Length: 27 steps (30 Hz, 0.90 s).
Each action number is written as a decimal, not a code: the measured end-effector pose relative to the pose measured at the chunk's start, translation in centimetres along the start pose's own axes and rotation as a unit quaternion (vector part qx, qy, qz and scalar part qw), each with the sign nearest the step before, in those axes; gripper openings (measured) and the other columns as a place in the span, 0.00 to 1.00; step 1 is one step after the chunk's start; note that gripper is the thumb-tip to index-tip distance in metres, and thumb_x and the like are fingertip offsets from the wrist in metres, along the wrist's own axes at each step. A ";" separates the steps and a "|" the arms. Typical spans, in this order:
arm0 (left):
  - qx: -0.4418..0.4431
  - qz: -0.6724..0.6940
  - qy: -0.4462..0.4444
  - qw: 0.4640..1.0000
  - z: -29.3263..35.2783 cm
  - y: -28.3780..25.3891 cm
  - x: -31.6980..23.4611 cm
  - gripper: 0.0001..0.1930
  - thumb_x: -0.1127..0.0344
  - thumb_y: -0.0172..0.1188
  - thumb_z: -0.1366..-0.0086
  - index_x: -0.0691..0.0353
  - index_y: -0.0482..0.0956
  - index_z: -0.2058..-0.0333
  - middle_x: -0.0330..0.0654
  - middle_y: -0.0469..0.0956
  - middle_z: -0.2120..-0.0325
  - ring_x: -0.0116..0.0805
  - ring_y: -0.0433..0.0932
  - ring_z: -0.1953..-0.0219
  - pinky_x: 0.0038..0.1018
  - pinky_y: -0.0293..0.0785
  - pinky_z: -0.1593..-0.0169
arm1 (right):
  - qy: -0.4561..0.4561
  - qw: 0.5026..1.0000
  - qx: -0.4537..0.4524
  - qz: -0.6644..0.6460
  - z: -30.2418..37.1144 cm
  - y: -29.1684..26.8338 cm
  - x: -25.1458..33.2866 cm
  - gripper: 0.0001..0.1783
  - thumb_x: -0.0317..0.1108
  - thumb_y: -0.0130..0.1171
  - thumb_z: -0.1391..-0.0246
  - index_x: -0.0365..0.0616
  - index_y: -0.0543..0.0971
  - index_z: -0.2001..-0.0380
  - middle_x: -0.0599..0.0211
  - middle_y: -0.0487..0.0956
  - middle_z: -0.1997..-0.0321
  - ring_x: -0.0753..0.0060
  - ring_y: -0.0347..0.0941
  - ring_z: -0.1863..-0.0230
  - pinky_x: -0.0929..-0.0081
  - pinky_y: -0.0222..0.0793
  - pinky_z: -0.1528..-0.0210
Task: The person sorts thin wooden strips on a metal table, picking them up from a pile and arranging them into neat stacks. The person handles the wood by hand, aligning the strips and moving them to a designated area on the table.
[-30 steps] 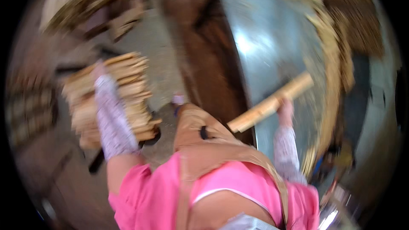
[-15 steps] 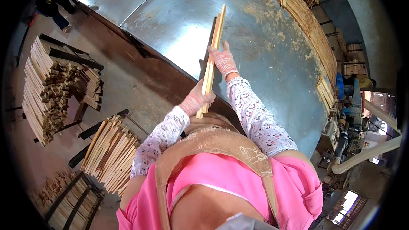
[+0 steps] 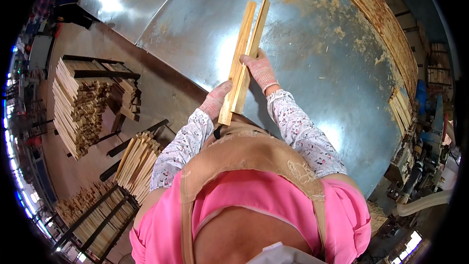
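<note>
Two pale wooden strips lie side by side above the metal table (image 3: 185, 44), slanting away from my body. My left hand (image 3: 215, 100), in a pinkish work glove, grips the left wooden strip (image 3: 241, 44) near its close end, thumb on top. Gloved the same way, my right hand (image 3: 260, 69) is closed on the right wooden strip (image 3: 257, 32) around its middle. A narrow gap parts the strips at the far end; nearer me they touch or overlap. The fingers beneath the wood are hidden.
Wood shavings (image 3: 337, 32) are scattered over the right of the table, by a curved wooden edge (image 3: 386, 34). Several strips (image 3: 400, 112) lean there. On the left stand racks of stacked strips (image 3: 78, 112), with another bundle (image 3: 139, 161) closer. A person (image 3: 73, 12) stands far left.
The strips, stacked closely before, have spread apart at the far end and show wider faces. My left hand has moved slightly left and up. The view has shifted a little.
</note>
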<state>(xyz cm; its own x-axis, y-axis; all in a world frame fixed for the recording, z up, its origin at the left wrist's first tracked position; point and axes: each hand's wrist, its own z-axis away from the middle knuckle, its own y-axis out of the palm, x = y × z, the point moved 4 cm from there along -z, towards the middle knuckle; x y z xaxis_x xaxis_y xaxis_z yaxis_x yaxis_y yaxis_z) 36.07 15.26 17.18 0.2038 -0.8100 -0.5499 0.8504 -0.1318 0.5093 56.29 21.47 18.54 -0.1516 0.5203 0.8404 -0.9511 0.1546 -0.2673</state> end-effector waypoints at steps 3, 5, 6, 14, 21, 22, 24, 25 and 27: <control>0.001 0.070 -0.012 0.997 -1.3 -0.9 -0.6 0.28 0.45 0.62 0.24 0.63 0.74 0.40 0.49 0.83 0.55 0.41 0.84 0.57 0.41 0.84 0.49 | -0.003 0.998 -0.055 0.016 -2.4 -1.6 -1.4 0.39 0.49 0.69 0.47 0.35 0.76 0.38 0.45 0.86 0.46 0.49 0.84 0.43 0.60 0.76 0.38; 0.026 0.085 -0.025 0.996 -2.8 -2.4 -0.8 0.30 0.45 0.64 0.25 0.64 0.74 0.39 0.51 0.83 0.53 0.42 0.84 0.56 0.43 0.84 0.48 | 0.008 0.998 -0.038 0.043 -3.0 -2.3 -1.5 0.37 0.49 0.68 0.45 0.35 0.77 0.39 0.46 0.87 0.47 0.50 0.85 0.44 0.60 0.77 0.39; 0.041 0.090 -0.029 0.995 -3.7 -2.8 -1.2 0.31 0.44 0.65 0.26 0.64 0.73 0.39 0.51 0.83 0.53 0.43 0.84 0.57 0.44 0.85 0.49 | 0.011 0.998 -0.041 0.054 -3.2 -2.6 -1.6 0.36 0.49 0.68 0.45 0.35 0.78 0.40 0.46 0.87 0.48 0.51 0.85 0.44 0.60 0.77 0.39; 0.088 0.102 -0.046 0.990 -6.3 -5.7 -6.0 0.40 0.31 0.39 0.20 0.67 0.71 0.37 0.56 0.84 0.52 0.46 0.85 0.58 0.46 0.87 0.54 | 0.120 0.990 0.050 -0.050 1.8 -0.1 -2.7 0.33 0.49 0.64 0.36 0.29 0.79 0.40 0.46 0.86 0.48 0.56 0.84 0.47 0.65 0.77 0.42; 0.072 0.116 -0.059 0.989 -7.3 -7.9 -12.7 0.31 0.42 0.46 0.18 0.69 0.70 0.38 0.57 0.82 0.55 0.48 0.83 0.60 0.45 0.85 0.53 | -0.021 0.988 -0.118 0.101 0.5 -1.3 5.4 0.35 0.58 0.60 0.32 0.30 0.82 0.48 0.41 0.84 0.55 0.45 0.81 0.52 0.56 0.76 0.47; 0.073 0.122 -0.059 0.988 -7.3 -8.1 -13.8 0.29 0.45 0.49 0.18 0.69 0.70 0.39 0.57 0.82 0.56 0.48 0.83 0.60 0.45 0.85 0.53 | -0.067 0.977 -0.150 0.134 -3.9 -5.4 8.4 0.32 0.57 0.57 0.31 0.32 0.82 0.48 0.43 0.83 0.60 0.50 0.81 0.57 0.59 0.77 0.51; 0.095 0.116 -0.065 0.987 -9.2 -10.0 -14.3 0.26 0.50 0.54 0.20 0.69 0.71 0.40 0.56 0.80 0.57 0.50 0.82 0.59 0.45 0.85 0.54 | -0.119 0.956 -0.201 0.178 -12.2 -14.5 15.1 0.29 0.53 0.52 0.28 0.35 0.83 0.49 0.49 0.81 0.70 0.59 0.79 0.65 0.64 0.77 0.59; 0.094 0.120 -0.063 0.986 -9.6 -11.4 -14.3 0.24 0.53 0.56 0.21 0.70 0.71 0.41 0.55 0.79 0.57 0.50 0.82 0.58 0.45 0.85 0.54 | -0.103 0.964 -0.232 -0.073 -13.1 -14.7 20.6 0.27 0.56 0.52 0.25 0.39 0.81 0.53 0.63 0.81 0.63 0.73 0.76 0.67 0.70 0.74 0.65; 0.092 0.154 -0.107 0.978 -11.0 -9.3 -15.6 0.20 0.59 0.58 0.21 0.68 0.72 0.41 0.55 0.78 0.58 0.51 0.82 0.59 0.43 0.86 0.59 | -0.145 0.949 -0.278 -0.018 -18.1 -26.7 17.5 0.23 0.49 0.53 0.26 0.41 0.78 0.42 0.62 0.82 0.56 0.78 0.75 0.66 0.76 0.75 0.64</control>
<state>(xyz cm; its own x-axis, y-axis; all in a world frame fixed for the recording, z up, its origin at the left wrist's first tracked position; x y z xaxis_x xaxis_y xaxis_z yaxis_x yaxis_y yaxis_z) 30.34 35.41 13.77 0.3135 -0.9258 -0.2112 0.6597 0.0524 0.7497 83.92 41.69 31.89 -0.2659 0.2653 0.9268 -0.6801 0.6297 -0.3754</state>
